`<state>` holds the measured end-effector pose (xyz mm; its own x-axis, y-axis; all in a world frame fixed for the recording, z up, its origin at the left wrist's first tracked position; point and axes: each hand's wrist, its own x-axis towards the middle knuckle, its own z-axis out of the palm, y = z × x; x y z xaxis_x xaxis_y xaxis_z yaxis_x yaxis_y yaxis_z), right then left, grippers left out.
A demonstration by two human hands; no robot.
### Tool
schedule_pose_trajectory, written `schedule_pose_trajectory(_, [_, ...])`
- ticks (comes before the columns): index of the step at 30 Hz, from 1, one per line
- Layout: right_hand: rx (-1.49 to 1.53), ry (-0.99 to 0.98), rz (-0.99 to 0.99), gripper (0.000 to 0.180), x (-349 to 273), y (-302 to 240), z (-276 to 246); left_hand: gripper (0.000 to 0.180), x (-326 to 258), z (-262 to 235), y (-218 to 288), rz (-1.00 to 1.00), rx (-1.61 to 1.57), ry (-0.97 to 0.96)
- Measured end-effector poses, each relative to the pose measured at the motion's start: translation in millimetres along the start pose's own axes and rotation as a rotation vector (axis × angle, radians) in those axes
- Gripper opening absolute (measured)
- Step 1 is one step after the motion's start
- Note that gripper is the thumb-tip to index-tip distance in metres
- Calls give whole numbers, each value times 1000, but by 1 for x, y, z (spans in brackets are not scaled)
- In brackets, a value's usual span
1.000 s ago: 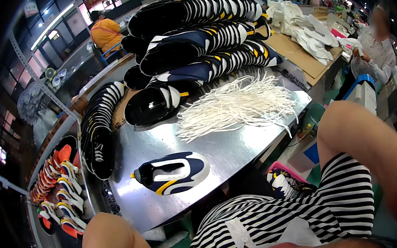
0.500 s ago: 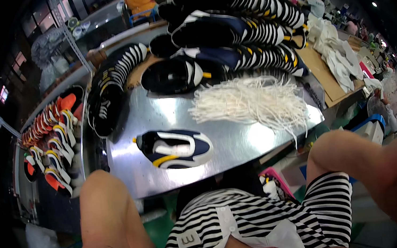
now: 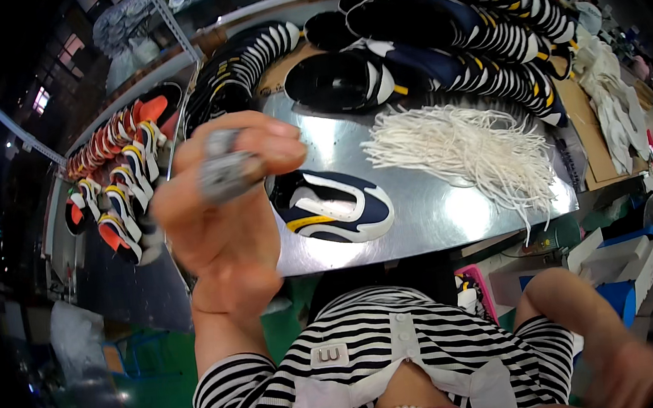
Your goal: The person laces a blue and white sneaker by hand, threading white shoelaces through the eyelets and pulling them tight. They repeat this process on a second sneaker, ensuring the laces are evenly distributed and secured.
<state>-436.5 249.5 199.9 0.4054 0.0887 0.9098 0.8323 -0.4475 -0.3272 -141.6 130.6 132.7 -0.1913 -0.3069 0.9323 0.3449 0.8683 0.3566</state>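
A navy shoe upper (image 3: 378,213) with white and yellow trim lies on the shiny metal table (image 3: 453,228), its opening upward. In front of its left end, raised nearer the camera, is my left hand (image 3: 224,189). Its fingers are curled, and grey wraps go round two of them; whatever they may hold is hidden. Low at the right, away from the table, my right hand (image 3: 628,372) is smeared by motion, so its fingers cannot be read. Behind the shoe upper lies a loose bundle of white laces (image 3: 462,153), touched by neither hand.
Long nested rows of black, navy and white shoe uppers (image 3: 478,74) fill the table's back. Another row (image 3: 241,68) curves along the back left. Orange and white uppers (image 3: 127,190) sit on a surface at the left. White cloth pieces (image 3: 604,94) lie at the right.
My left hand has come into view, raised in front of the table. My right hand has moved down from the right edge. The view has shifted; the shoe upper lies as before.
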Motion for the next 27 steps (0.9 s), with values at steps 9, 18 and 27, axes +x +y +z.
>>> schedule_pose_trajectory(9, [-679,1043,1121,16,-167,47,-56,20,-111,-31,-56,-796,643,-222])
schedule_pose_trajectory(18, [-1532,399,1591,18,-268,189,-214,22,-109,-23,-72,-559,926,-548])
schedule_pose_trajectory(27, [-1314,542,1614,18,-305,212,-250,21,-115,-44,-73,-638,938,-604])
